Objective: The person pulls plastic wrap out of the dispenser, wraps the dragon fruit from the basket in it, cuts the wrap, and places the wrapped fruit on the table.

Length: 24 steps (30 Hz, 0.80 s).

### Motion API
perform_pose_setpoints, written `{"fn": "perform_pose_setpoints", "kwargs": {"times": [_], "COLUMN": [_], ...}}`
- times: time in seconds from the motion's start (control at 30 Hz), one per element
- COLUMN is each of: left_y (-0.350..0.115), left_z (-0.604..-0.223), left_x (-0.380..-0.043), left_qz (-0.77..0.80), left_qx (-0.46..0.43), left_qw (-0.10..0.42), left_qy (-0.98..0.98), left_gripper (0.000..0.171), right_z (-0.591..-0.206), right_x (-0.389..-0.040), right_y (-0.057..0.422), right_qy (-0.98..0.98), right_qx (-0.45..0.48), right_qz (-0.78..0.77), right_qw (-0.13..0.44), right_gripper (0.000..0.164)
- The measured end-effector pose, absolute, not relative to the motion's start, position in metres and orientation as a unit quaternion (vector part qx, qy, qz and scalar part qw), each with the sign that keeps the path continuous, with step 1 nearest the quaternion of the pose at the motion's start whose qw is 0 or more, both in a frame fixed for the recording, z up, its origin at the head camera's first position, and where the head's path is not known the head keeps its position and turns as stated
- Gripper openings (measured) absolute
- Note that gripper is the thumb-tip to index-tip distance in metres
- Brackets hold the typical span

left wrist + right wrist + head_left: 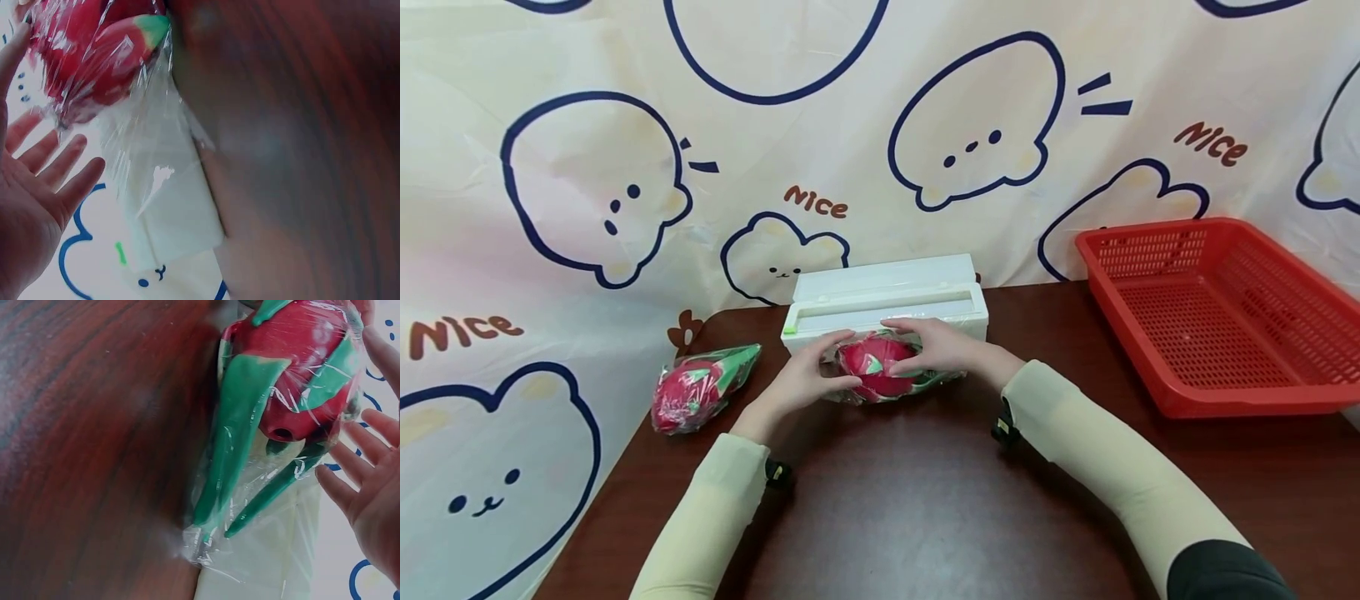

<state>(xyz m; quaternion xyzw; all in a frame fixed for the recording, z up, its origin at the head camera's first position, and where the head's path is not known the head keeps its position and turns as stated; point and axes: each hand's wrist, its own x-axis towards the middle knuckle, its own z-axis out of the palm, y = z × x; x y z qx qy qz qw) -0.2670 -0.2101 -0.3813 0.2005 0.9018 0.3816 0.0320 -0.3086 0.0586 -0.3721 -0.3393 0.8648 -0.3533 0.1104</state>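
Observation:
A dragon fruit [874, 367], red with green scales and wrapped in clear film, lies on the table between my two hands. To its left, my left hand [805, 377] has its fingers spread and slightly bent, near or touching the film. My right hand [934, 348] reaches over its right side, the thumb across the front and the fingers loosely extended. Loose film trails from the fruit [94, 56] in the left wrist view; long green scales [234, 444] show through it in the right wrist view. Directly behind stands a white cling film box [883, 292] with its lid raised.
A second film-wrapped dragon fruit [700, 387] lies at the table's left edge. On the right sits a red plastic basket [1255, 402] with perforated walls. A cartoon-printed cloth [865, 142] hangs behind the dark wooden table [910, 517].

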Motion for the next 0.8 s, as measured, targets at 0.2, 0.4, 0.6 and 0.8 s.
{"fn": "perform_pose_setpoints", "kwargs": {"times": [0.2,0.4,0.6,0.8], "left_y": [-0.226,-0.245,-0.263,-0.276], "left_z": [-0.375,-0.370,-0.366,-0.363], "left_x": [-0.266,-0.263,-0.264,-0.268], "left_qz": [0.379,0.382,0.392,0.390], "left_qx": [0.195,0.184,0.155,0.132], "left_qw": [-0.006,-0.040,-0.071,-0.097], "left_qy": [0.905,0.905,0.904,0.906], "left_gripper": [0.076,0.069,0.061,0.056], "right_z": [-0.364,-0.355,-0.341,-0.325], "right_x": [-0.313,-0.319,-0.325,-0.331], "right_y": [0.059,0.061,0.061,0.056], "right_qy": [0.869,0.874,0.876,0.882], "right_qx": [-0.349,-0.349,-0.359,-0.369], "right_qz": [-0.339,-0.330,-0.316,-0.284], "right_qw": [0.088,0.076,0.068,0.067], "right_gripper": [0.077,0.069,0.061,0.052]}}
